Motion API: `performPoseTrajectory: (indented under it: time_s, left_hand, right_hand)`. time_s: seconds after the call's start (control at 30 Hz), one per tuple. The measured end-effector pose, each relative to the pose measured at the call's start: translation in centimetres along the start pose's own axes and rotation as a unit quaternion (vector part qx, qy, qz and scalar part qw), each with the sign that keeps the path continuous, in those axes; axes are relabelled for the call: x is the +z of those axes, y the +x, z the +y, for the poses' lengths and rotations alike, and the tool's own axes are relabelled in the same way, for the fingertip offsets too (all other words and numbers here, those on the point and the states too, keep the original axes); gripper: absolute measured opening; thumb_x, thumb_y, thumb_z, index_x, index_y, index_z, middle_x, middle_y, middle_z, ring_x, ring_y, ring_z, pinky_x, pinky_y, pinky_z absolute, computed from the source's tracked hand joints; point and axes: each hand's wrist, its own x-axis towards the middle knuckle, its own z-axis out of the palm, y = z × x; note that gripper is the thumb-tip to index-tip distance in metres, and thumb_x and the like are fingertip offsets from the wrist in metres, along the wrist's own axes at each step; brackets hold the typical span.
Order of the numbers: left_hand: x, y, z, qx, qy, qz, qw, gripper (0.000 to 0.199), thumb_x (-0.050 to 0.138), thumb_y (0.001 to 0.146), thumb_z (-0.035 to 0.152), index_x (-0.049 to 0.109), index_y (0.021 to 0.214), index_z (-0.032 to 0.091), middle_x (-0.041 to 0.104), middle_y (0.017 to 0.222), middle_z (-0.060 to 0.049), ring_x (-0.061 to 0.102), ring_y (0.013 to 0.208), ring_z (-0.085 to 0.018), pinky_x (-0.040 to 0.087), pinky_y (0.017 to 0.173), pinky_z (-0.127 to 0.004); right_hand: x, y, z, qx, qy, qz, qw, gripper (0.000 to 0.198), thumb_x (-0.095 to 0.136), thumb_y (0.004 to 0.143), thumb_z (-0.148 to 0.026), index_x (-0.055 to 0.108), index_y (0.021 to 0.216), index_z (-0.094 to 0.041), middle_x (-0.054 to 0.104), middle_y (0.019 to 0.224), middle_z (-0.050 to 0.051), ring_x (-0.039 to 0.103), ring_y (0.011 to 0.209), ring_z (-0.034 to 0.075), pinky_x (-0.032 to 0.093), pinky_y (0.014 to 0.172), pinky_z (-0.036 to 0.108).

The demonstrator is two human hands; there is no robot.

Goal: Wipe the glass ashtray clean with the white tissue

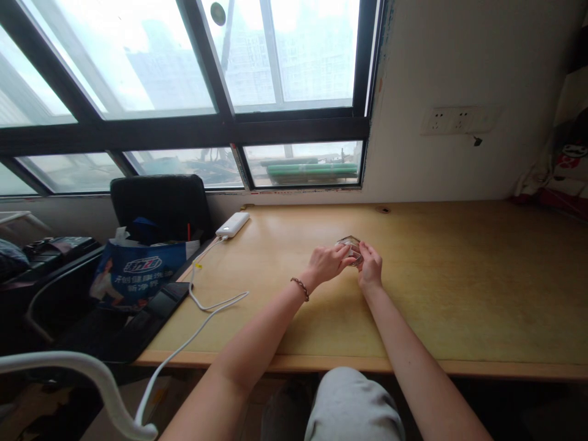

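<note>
A small clear, shiny object with angular facets (351,241) is between my two hands above the wooden table; its exact kind cannot be made out. My right hand (370,264) grips its right side, with the thumb and fingers closed at the edge. From the left, my left hand (327,262) reaches across, its fingers bent onto the object's near face. Something whitish shows by those fingertips, too small to name. A braided bracelet (301,289) circles my left wrist. Both hands partly cover the object.
On the table (459,294), a white power bank (233,225) lies at the back left with a white cable (202,306) trailing from it. A black chair (160,199) holding a blue bag (142,269) stands to the left. Windows and a wall with sockets (452,120) rise behind.
</note>
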Motion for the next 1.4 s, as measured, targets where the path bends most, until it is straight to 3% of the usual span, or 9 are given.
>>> performPoseTrajectory:
  time_s: [0.2, 0.3, 0.5, 0.73, 0.93, 1.03, 1.13, 1.23, 1.4]
  left_hand:
    - [-0.1, 0.2, 0.6, 0.017, -0.077, -0.018, 0.997, 0.041, 0.027, 0.086, 0.043, 0.041, 0.120, 0.026, 0.050, 0.120, -0.003, 0.058, 0.087, -0.015, 0.043, 0.068, -0.024]
    - [-0.2, 0.3, 0.6, 0.044, -0.156, -0.038, 0.986, 0.039, 0.023, 0.088, 0.038, 0.048, 0.115, 0.026, 0.051, 0.118, 0.001, 0.052, 0.100, -0.014, 0.041, 0.080, -0.023]
    - [-0.7, 0.7, 0.3, 0.026, -0.245, -0.073, 0.967, 0.045, 0.020, 0.088, 0.038, 0.061, 0.094, 0.020, 0.064, 0.092, -0.001, 0.058, 0.081, -0.013, 0.042, 0.070, -0.021]
    - [-1.3, 0.5, -0.5, 0.019, -0.112, -0.041, 0.993, 0.045, 0.023, 0.087, 0.041, 0.063, 0.083, 0.020, 0.064, 0.079, -0.003, 0.058, 0.069, -0.013, 0.038, 0.060, -0.021]
    - [0.1, 0.0, -1.9, 0.088, -0.005, 0.014, 0.996, 0.037, 0.031, 0.085, 0.044, 0.052, 0.107, 0.024, 0.056, 0.109, -0.004, 0.058, 0.079, -0.014, 0.041, 0.067, -0.024]
    - [0.5, -0.1, -2.2, 0.115, -0.001, 0.036, 0.993, 0.041, 0.033, 0.084, 0.044, 0.045, 0.116, 0.023, 0.049, 0.120, -0.007, 0.052, 0.097, -0.017, 0.040, 0.080, -0.029]
    - [0.6, 0.0, -2.2, 0.132, -0.011, 0.055, 0.990, 0.046, 0.033, 0.084, 0.044, 0.040, 0.121, 0.019, 0.042, 0.126, -0.010, 0.036, 0.117, -0.020, 0.031, 0.095, -0.037]
    - [0.7, 0.1, -1.7, 0.136, -0.042, 0.064, 0.988, 0.045, 0.031, 0.085, 0.039, 0.036, 0.123, 0.015, 0.039, 0.128, -0.012, 0.030, 0.122, -0.020, 0.027, 0.100, -0.039]
    - [2.1, -0.1, 0.3, 0.056, -0.113, 0.079, 0.989, 0.044, 0.028, 0.087, 0.031, 0.031, 0.125, 0.009, 0.033, 0.131, -0.017, 0.026, 0.124, -0.021, 0.031, 0.099, -0.038]
  right_hand:
    - [0.0, 0.0, -0.2, -0.016, 0.010, 0.014, 1.000, 0.035, 0.065, 0.063, -0.036, 0.056, 0.088, -0.013, 0.062, 0.073, 0.002, 0.058, 0.059, 0.011, 0.045, 0.049, 0.019]
    - [-0.1, 0.0, -0.2, -0.025, 0.002, 0.015, 1.000, 0.034, 0.064, 0.064, -0.037, 0.056, 0.086, -0.013, 0.062, 0.070, 0.002, 0.058, 0.060, 0.012, 0.045, 0.049, 0.020]
    - [-0.2, 0.1, -0.2, -0.015, 0.015, 0.003, 1.000, 0.031, 0.062, 0.066, -0.037, 0.057, 0.082, -0.011, 0.063, 0.071, 0.006, 0.059, 0.060, 0.015, 0.047, 0.052, 0.024]
    - [-0.2, 0.4, 0.3, -0.008, 0.019, 0.016, 1.000, 0.032, 0.065, 0.062, -0.036, 0.057, 0.082, -0.011, 0.064, 0.072, 0.006, 0.061, 0.061, 0.016, 0.049, 0.051, 0.025]
    - [0.0, 0.2, 0.0, 0.022, 0.042, -0.001, 0.999, 0.034, 0.065, 0.062, -0.036, 0.056, 0.082, -0.011, 0.065, 0.071, 0.007, 0.062, 0.060, 0.018, 0.051, 0.052, 0.028]
    - [-0.2, 0.3, 0.0, 0.043, 0.043, 0.010, 0.998, 0.033, 0.065, 0.063, -0.037, 0.056, 0.081, -0.011, 0.065, 0.066, 0.005, 0.062, 0.056, 0.018, 0.052, 0.051, 0.030]
    - [-0.4, 0.5, 0.1, 0.058, 0.048, 0.024, 0.997, 0.033, 0.064, 0.063, -0.039, 0.055, 0.080, -0.012, 0.064, 0.062, 0.004, 0.061, 0.053, 0.018, 0.052, 0.050, 0.031]
    - [-0.6, 0.7, 0.3, 0.063, 0.058, 0.028, 0.996, 0.032, 0.063, 0.064, -0.040, 0.054, 0.080, -0.013, 0.064, 0.063, 0.004, 0.061, 0.054, 0.018, 0.053, 0.050, 0.031]
    - [-0.8, 1.0, 0.2, 0.044, 0.072, 0.040, 0.996, 0.030, 0.061, 0.065, -0.039, 0.053, 0.079, -0.014, 0.064, 0.065, 0.004, 0.062, 0.057, 0.017, 0.052, 0.051, 0.029]
